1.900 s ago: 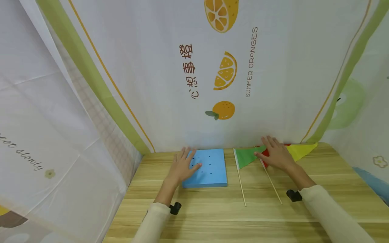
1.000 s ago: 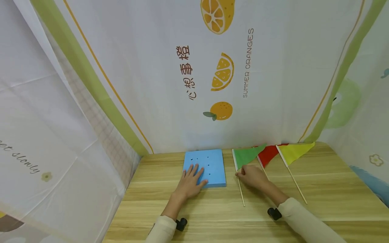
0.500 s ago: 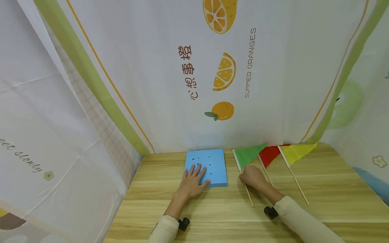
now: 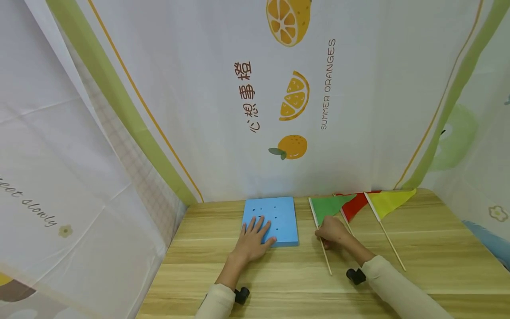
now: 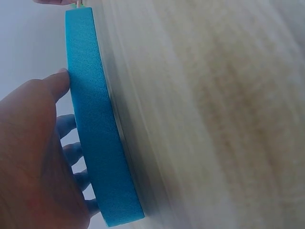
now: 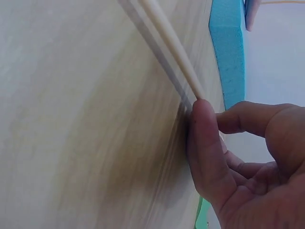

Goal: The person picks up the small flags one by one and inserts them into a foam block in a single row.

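On a blue foam block [image 4: 284, 212] with small holes in its top, my left hand [image 4: 251, 243] lies spread, fingers straight. The left wrist view shows the block's side face [image 5: 97, 124] and my left thumb at its edge. My right hand [image 4: 334, 231] pinches the thin wooden stick [image 4: 326, 257] of a green pennant flag [image 4: 328, 207], just below the cloth. In the right wrist view the stick [image 6: 174, 47] runs out from between thumb and fingers, above its shadow on the table. A red pennant flag [image 4: 354, 206] lies just right, its stick partly hidden by my right hand.
A yellow pennant flag [image 4: 390, 204] lies farther right, its stick [image 4: 392, 246] pointing toward me. All this is on a wood-grain table [image 4: 287, 283]. A white printed cloth [image 4: 199, 110] hangs behind the table's back edge, with more cloth at both sides.
My right hand has left the red flag, come left and nearer, and gripped the green flag's stick, whose lower end has shifted right. My left hand has slid toward the block's near edge.
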Demonstrator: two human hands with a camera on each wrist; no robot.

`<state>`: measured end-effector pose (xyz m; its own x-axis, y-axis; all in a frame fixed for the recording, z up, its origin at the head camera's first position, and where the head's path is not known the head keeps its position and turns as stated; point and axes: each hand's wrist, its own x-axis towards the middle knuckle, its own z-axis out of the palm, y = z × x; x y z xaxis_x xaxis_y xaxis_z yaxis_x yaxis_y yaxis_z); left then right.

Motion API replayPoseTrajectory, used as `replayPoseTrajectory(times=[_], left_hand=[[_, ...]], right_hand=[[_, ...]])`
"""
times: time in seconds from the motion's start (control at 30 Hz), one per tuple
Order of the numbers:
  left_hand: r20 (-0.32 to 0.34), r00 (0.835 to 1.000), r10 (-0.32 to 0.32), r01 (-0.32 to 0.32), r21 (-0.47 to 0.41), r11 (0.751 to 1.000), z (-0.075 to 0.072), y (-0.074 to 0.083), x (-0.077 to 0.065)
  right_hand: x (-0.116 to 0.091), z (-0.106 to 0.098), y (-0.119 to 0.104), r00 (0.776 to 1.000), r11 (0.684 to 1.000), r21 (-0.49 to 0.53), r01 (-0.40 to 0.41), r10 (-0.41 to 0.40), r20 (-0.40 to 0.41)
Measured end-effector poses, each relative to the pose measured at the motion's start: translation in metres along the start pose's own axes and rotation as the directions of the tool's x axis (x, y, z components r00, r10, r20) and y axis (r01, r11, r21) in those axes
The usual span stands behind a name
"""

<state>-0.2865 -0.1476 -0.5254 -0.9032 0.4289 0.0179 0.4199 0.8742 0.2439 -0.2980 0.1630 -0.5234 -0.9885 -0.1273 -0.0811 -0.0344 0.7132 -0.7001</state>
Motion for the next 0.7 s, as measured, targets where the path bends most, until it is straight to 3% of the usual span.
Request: replayPoseTrajectory(times=[0.3, 0.7], left_hand=[[0.001, 1.000, -0.002, 0.002, -0.011, 1.000, 0.000, -0.002, 0.000], [-0.007, 1.000, 0.000, -0.001, -0.027, 1.000, 0.000, -0.001, 0.000]], right_hand=[[-0.002, -0.008, -0.010, 1.000, 0.998, 0.063, 0.007, -0.006, -0.005], [0.000, -0.020, -0.034, 0.996, 0.985, 0.162, 0.063, -0.052, -0.074]])
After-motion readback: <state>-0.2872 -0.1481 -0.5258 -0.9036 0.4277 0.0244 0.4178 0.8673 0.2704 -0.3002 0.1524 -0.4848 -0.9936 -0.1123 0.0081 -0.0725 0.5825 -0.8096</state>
